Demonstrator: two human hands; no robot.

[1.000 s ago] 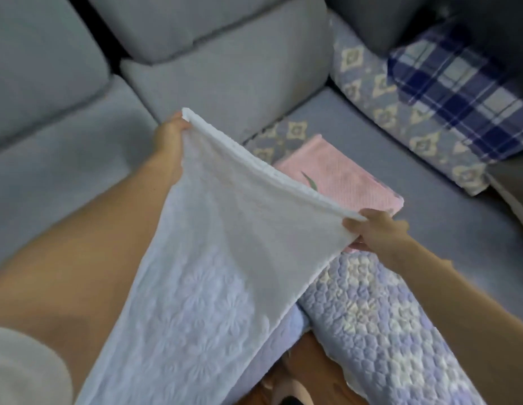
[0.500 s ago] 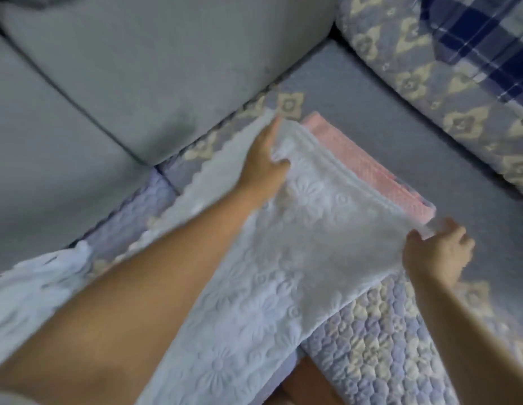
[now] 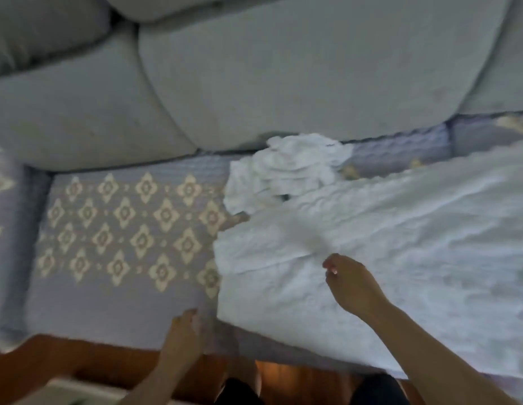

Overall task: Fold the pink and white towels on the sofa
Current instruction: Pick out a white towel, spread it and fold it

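Note:
A large white towel (image 3: 400, 252) with an embossed flower pattern lies spread over the right part of the sofa seat. My right hand (image 3: 352, 285) is on top of it, fingertips bent and pinching at a crease near its left end. Beside the towel's near left corner, at the seat's front edge, is my left hand (image 3: 184, 331); it is blurred and its grip is unclear. A second white towel (image 3: 283, 173) sits crumpled against the backrest, just behind the spread one. The pink towel is out of view.
The seat carries a lilac quilted cover (image 3: 114, 229) with cream diamond motifs, bare on the left. Grey back cushions (image 3: 283, 68) rise behind. Below the seat edge is an orange-brown wooden floor (image 3: 298, 378).
My view has swung left, so the pink towel has left the frame. The white towel now lies down on the seat. Both hands have come back to its near left part.

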